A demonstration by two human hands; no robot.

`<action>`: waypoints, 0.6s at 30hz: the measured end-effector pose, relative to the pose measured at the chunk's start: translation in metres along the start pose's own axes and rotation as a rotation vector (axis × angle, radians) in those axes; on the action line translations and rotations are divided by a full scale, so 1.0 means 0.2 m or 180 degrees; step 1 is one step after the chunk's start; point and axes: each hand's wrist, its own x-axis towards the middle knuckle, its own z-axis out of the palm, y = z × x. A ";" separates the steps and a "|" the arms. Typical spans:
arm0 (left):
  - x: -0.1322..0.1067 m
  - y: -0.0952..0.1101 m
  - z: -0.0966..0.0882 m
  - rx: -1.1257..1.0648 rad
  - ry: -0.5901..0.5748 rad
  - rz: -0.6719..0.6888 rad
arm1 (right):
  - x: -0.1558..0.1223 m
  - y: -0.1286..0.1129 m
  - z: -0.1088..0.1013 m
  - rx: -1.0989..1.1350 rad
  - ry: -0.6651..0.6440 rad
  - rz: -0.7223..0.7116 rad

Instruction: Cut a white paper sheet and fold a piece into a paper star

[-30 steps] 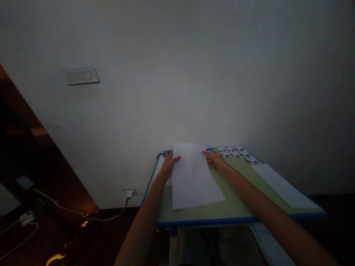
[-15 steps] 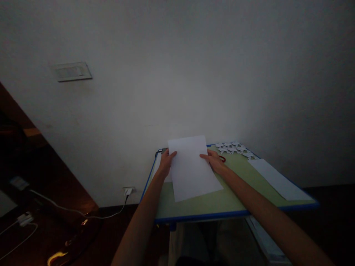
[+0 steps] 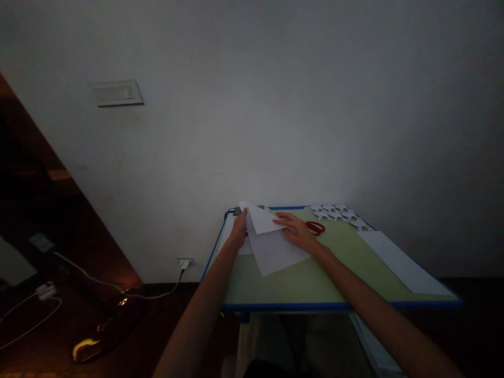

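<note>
The left hand (image 3: 239,228) and right hand (image 3: 299,232) gripped the sheet (image 3: 276,253), its fold unfinished; paper shapes (image 3: 334,214) lay near the desk (image 3: 277,287)'s far-right corner.

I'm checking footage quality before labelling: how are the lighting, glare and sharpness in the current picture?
Head view: dim, the wall darker toward the right edge; head view: yellowish glare on the glossy base at lower left; head view: the paper sheet at the left hand and right hand has a clear outline, but the small white pieces farther right look too soft for fine detail.
</note>
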 end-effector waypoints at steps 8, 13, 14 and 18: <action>-0.02 0.00 0.02 -0.0075 0.0002 0.0118 | -0.02 -0.03 -0.02 -0.0434 -0.0315 -0.0244; -0.02 -0.03 0.03 -0.0075 0.0059 0.0245 | -0.04 -0.07 -0.02 -0.0661 -0.0463 -0.0293; -0.01 -0.04 0.03 -0.0081 0.0065 0.0279 | -0.04 -0.09 -0.01 -0.0717 -0.0480 -0.0298; 0.00 -0.06 0.03 -0.0101 0.0054 0.0425 | -0.04 -0.14 0.00 -0.0997 -0.0465 -0.0301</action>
